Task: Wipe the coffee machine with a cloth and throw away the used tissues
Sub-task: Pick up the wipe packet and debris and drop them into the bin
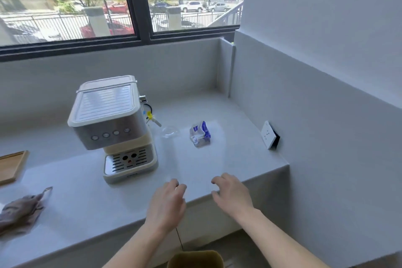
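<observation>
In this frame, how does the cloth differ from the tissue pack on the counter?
The cloth is plain grey-brown; the tissue pack is blue, white and clear plastic. The cloth lies crumpled and low at the front left of the counter, left of the coffee machine; the tissue pack sits to the machine's right. Shared: both rest on the counter, and neither the left hand nor the right hand touches them.
</observation>
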### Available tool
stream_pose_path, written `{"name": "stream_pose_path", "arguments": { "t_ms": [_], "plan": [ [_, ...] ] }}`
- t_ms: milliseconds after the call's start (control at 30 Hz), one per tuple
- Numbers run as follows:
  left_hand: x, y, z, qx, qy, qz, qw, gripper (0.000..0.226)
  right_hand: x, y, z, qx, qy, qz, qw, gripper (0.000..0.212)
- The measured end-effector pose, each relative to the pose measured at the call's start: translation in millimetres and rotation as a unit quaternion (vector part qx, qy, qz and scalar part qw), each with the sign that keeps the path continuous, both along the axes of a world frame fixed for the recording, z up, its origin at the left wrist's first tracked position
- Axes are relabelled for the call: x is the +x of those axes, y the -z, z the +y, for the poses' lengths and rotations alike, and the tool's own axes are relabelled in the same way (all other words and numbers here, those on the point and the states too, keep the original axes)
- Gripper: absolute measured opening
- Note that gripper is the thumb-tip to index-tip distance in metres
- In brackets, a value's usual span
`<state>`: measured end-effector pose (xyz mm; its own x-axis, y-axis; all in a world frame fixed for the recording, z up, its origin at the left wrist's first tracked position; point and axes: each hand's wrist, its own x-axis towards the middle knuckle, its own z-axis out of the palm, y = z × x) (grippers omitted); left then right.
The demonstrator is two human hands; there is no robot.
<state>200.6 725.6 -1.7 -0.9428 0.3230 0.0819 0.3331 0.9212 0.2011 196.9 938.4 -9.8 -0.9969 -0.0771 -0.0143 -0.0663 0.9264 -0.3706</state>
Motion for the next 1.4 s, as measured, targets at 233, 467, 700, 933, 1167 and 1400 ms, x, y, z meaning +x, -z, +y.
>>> {"name": "stream_pose_path", "arguments": {
  "t_ms": [233,467,700,933,1167,1400],
  "plan": [
    [-65.4,-23.3,6.2,0.001,-0.021,-0.002,1.0,0.027,-62.2,-28.7,-0.9,0.015,0.007,0.027,0.999,0.034],
    [-144.2,-10.5,4.4,0.004,-0.039,-0.024,0.999,0.021,-134.7,-36.3,-11.9,0.045,0.024,0.029,0.998,0.027],
    [-210.5,15.4,4.7,0.001,-0.061,-0.029,0.998,0.011,-202.4,-18.7,-20.3,0.054,0.015,0.034,0.998,0.024],
    [-260.4,35.7,14.4,-0.072,-0.069,0.001,0.995,0.018,-250.2,20.6,-15.4,0.088,-0.072,0.039,0.993,0.025],
    [-295.5,46.3,20.2,-0.139,-0.109,0.033,0.984,0.033,-274.6,41.7,-4.4,0.099,-0.113,0.028,0.988,0.025],
    [-307.3,54.6,18.0,-0.133,-0.083,0.017,0.987,0.037,-270.9,53.3,-1.0,0.073,-0.137,0.033,0.987,0.025]
  ]
}}
